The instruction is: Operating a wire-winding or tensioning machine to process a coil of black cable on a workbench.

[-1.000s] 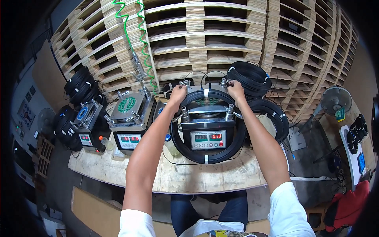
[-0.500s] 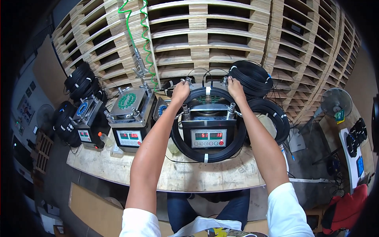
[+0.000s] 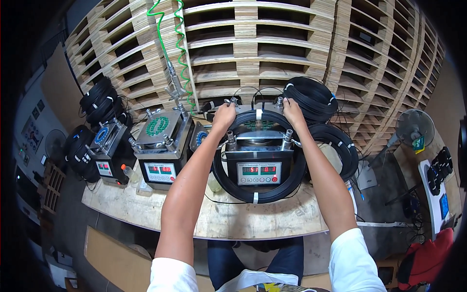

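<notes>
Both my arms reach forward over a benchtop polishing machine [image 3: 238,155] with a metal top and a lit display. At its rear left corner post, my left hand [image 3: 224,116] is closed, apparently round a small clamp lever. Beside the rear right post, my right hand [image 3: 294,112] is closed in the same way; the fingers largely hide that lever. A black cable coil [image 3: 256,197] with white ties rings the machine, standing in front of its lower body and passing behind the display head. Thin black cables arch up from the rear of the metal top.
Left stand two similar machines, one with a green ring of parts [image 3: 157,125], one with a blue ring [image 3: 101,134]. An orange-capped bottle [image 3: 128,171] sits between them. More cable coils [image 3: 311,100] lie right. Stacked wooden pallets [image 3: 258,34] rise behind; a green coiled hose [image 3: 179,44] hangs down.
The digits on the machine's display have changed. My hands stay at the rear posts, and the whole view has shifted slightly.
</notes>
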Motion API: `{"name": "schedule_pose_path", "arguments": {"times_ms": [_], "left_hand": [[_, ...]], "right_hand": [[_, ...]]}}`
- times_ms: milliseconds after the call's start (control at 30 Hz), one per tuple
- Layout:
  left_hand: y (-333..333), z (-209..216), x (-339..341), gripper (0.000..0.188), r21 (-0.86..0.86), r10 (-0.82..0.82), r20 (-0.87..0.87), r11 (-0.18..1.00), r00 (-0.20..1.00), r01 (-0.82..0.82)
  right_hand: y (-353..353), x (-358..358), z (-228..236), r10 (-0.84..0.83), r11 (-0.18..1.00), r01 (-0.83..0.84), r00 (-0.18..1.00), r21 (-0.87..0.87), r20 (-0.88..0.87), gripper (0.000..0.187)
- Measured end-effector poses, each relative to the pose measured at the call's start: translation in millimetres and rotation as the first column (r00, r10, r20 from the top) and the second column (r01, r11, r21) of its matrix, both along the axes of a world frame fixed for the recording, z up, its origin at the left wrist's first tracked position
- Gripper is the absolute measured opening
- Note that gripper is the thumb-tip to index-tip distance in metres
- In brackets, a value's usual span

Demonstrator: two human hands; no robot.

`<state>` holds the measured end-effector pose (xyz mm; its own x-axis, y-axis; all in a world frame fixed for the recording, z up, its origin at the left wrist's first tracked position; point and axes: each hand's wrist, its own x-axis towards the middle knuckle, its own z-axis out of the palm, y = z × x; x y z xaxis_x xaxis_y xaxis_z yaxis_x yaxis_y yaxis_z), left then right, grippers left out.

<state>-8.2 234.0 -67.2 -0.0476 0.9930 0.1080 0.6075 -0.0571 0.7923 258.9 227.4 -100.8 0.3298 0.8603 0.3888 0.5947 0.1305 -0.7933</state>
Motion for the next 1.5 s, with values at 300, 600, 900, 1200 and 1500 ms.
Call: {"name": "schedule_pose_path", "arguments": {"times_ms": [300, 600, 900, 1200, 1500], "left_hand": [[15, -13, -21, 0.057, 0.003, -0.082, 0.134, 0.997, 0.987, 0.083], [7, -5, -7, 0.059, -0.01, -0.032, 0.07, 0.999, 0.997, 0.033], [-4, 0, -12, 0.059, 0.06, 0.012, 0.033, 0.998, 0.999, -0.014], [-2, 3, -7, 0.059, 0.013, -0.037, 0.079, 0.999, 0.996, 0.036], [-8, 3, -8, 0.057, 0.037, 0.056, 0.014, 0.998, 0.998, -0.057]], "right_hand": [[-30, -27, 28, -0.089, 0.984, 0.102, 0.992, -0.143, 0.093, 0.044], [-14, -5, 14, -0.015, 0.984, 0.018, 1.0, -0.179, 0.015, 0.047], [-17, -19, 20, -0.083, 0.939, 0.086, 0.996, -0.334, 0.023, 0.056], [-19, -14, 24, -0.103, 0.936, 0.135, 0.988, -0.325, 0.113, 0.058], [-27, -23, 24, -0.039, 0.998, 0.041, 0.999, -0.056, 0.032, 0.058]]}}
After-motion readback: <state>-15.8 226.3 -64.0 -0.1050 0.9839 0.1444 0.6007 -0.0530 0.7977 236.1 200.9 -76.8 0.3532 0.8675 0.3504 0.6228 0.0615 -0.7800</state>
